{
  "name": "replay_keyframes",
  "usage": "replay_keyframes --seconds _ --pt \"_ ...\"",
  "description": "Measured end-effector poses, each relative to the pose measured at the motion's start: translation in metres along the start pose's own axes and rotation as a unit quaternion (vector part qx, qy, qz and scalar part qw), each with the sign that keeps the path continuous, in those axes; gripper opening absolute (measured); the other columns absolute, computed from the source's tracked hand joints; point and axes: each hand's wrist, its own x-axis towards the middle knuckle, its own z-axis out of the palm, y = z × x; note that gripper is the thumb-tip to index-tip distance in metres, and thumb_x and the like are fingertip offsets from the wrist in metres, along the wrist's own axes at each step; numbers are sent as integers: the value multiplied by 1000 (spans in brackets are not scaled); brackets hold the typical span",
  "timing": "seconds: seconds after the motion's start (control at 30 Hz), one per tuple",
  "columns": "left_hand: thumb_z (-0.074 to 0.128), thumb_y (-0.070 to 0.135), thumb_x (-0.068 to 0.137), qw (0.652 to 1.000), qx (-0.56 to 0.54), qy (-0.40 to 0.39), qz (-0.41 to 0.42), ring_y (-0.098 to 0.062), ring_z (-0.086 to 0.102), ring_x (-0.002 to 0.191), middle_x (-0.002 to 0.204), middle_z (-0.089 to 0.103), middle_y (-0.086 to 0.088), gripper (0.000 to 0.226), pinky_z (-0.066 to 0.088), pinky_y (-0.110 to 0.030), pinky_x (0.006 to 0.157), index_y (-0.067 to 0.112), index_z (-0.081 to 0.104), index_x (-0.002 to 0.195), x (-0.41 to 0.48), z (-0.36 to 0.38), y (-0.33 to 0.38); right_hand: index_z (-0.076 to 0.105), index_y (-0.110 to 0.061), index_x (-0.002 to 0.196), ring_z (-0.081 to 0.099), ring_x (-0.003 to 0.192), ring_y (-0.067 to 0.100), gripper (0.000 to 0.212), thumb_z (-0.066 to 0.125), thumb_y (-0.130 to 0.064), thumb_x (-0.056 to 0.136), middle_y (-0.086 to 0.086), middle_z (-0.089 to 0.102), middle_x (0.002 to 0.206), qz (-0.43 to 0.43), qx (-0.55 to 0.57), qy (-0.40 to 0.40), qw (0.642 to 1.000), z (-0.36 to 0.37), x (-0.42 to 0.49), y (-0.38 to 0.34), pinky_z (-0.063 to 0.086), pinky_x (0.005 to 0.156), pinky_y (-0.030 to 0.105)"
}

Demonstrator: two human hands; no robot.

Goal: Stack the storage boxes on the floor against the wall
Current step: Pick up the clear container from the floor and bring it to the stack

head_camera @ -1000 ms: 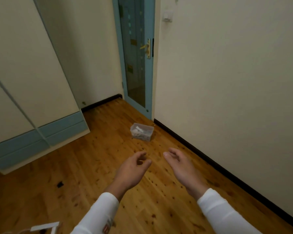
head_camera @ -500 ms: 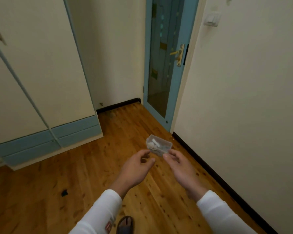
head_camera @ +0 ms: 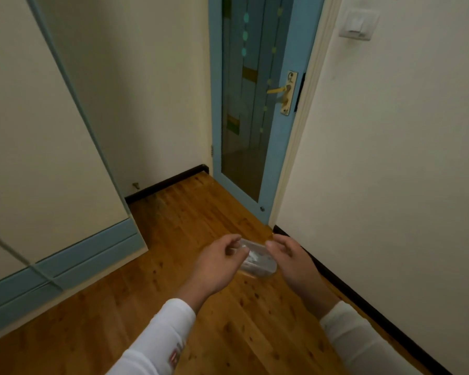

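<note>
A small clear plastic storage box (head_camera: 258, 263) with pale items inside sits on the wooden floor, close to the dark skirting of the right wall (head_camera: 390, 185). My left hand (head_camera: 217, 266) hovers over the box's left end, fingers curved and apart. My right hand (head_camera: 290, 258) hovers over its right end, also with fingers spread. Each hand covers one end of the box. Neither hand shows a grip on it. No other storage box is in view.
A blue-framed glass door (head_camera: 252, 104) with a brass handle stands shut in the corner ahead. A cream wardrobe (head_camera: 38, 158) with a blue base fills the left side. A light switch (head_camera: 358, 24) is on the right wall.
The view has closed in on the box and the corner. Both hands, held forward throughout, now frame the box from either side instead of being short of it.
</note>
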Motion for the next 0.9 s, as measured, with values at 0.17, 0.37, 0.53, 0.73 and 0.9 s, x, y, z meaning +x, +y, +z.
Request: replay_keyframes --seconds 0.17,0.37,0.53,0.73,0.9 --pt "54 44 94 999 11 -32 -1 -7 54 110 128 59 8 47 44 -20 80 30 49 138 71 -6 -9 50 -28 129 52 88 -8 42 56 -45 91 -12 56 114 12 0 25 1000 -1 65 -2 40 63 5" --pt "53 47 94 998 29 -63 3 -5 52 111 129 58 11 49 43 -23 87 30 47 139 167 0 -9 52 -31 125 53 91 -1 38 51 -50 92 -11 56 113 23 -11 77 997 -10 155 6 38 67 13" --pt "54 46 93 997 23 -80 -9 -5 53 112 129 58 10 48 43 -22 88 30 48 138 256 13 -12 53 -25 128 51 93 2 42 51 -49 93 -12 54 110 27 -17 90 995 -24 241 11 37 72 15" --pt "53 49 93 993 -2 -100 -66 -2 51 109 123 56 18 45 43 -21 83 34 50 135 370 43 -38 51 -27 132 47 85 -13 45 48 -50 94 -17 53 112 75 -37 105 991 -53 344 39 32 64 5" --pt "56 44 94 985 -22 -121 -122 0 54 107 110 54 27 41 46 -16 83 33 51 133 426 59 -72 49 -28 134 42 82 -18 48 45 -54 93 -19 51 111 123 -44 115 985 -60 398 70 29 63 5"
